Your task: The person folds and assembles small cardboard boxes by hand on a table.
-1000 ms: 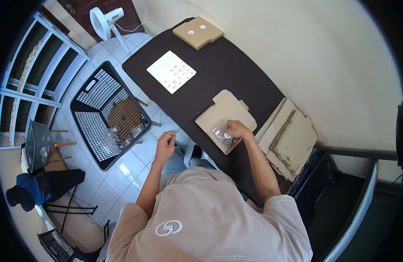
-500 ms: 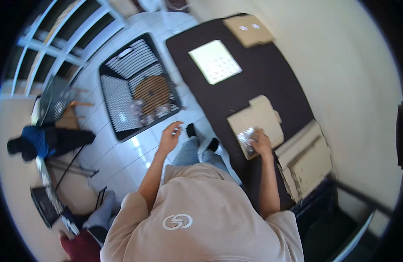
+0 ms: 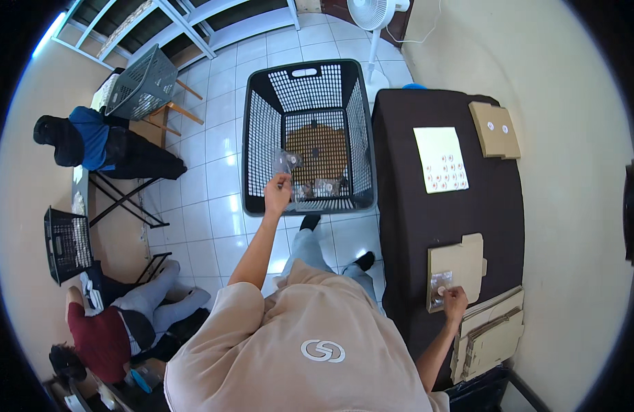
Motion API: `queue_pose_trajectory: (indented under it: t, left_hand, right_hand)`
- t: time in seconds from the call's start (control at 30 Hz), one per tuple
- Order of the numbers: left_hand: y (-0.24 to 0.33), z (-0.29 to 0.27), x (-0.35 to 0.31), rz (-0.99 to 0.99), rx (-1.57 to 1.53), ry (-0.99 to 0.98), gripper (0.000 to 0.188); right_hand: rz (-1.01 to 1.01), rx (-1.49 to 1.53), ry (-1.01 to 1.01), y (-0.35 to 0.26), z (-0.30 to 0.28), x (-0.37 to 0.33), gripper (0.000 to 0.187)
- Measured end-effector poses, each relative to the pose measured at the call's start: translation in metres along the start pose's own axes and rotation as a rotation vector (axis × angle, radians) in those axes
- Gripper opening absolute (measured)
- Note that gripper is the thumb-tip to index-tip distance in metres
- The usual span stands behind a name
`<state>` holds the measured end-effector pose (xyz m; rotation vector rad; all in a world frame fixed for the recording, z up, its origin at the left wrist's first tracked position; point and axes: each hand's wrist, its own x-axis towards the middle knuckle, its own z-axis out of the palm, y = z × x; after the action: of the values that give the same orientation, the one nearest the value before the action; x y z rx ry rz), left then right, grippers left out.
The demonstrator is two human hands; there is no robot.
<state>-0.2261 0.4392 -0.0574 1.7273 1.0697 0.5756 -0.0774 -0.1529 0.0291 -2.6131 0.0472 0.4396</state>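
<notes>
My left hand is stretched out toward the front wall of a large black mesh basket on the floor. It pinches a small clear plastic bag held up against that wall. More clear bags lie inside the basket on a brown piece. My right hand rests on the dark table, fingers curled on a small clear packet. The packet lies on the near corner of a tan cardboard piece.
Farther along the table lie a white sheet of round stickers and another cardboard piece. A cardboard stack sits by my right elbow. A fan, a grey basket, a small black basket and a person sitting on the floor are around.
My left hand has gone from near my lap out to the black basket and now holds a clear bag. My right hand stays on the packet. The view has swung left.
</notes>
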Motion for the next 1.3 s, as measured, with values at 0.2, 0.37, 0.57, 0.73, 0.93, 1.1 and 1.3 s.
queue_pose_trajectory:
  t: [0.2, 0.37, 0.57, 0.73, 0.93, 1.1, 1.3]
  left_hand:
    - [-0.068, 0.011, 0.088, -0.484, 0.605, -0.370, 0.033]
    - [-0.136, 0.023, 0.128, -0.819, 0.525, -0.446, 0.035]
    - [-0.125, 0.011, 0.115, -0.280, 0.742, -0.338, 0.022]
    - [-0.010, -0.009, 0.118, 0.174, 0.198, -0.352, 0.019]
    - [0.162, -0.047, 0.130, 0.124, -0.490, -0.744, 0.021]
    - [0.262, -0.040, 0.117, 0.413, -0.722, -1.086, 0.016]
    - [0.321, -0.031, 0.084, 0.440, -0.939, -1.167, 0.032]
  right_hand:
    - [0.209, 0.244, 0.086, -0.035, 0.003, -0.063, 0.015]
    - [0.376, 0.408, -0.018, -0.137, 0.048, -0.143, 0.015]
    - [0.470, 0.417, -0.079, -0.167, 0.095, -0.206, 0.017]
    - [0.385, 0.320, -0.010, -0.222, 0.104, -0.190, 0.020]
    - [-0.023, 0.729, -0.023, -0.383, 0.086, -0.103, 0.028]
    - [-0.439, 1.101, -0.025, -0.499, 0.063, -0.067, 0.056]
    - [-0.372, 1.260, -0.012, -0.523, 0.036, -0.082, 0.014]
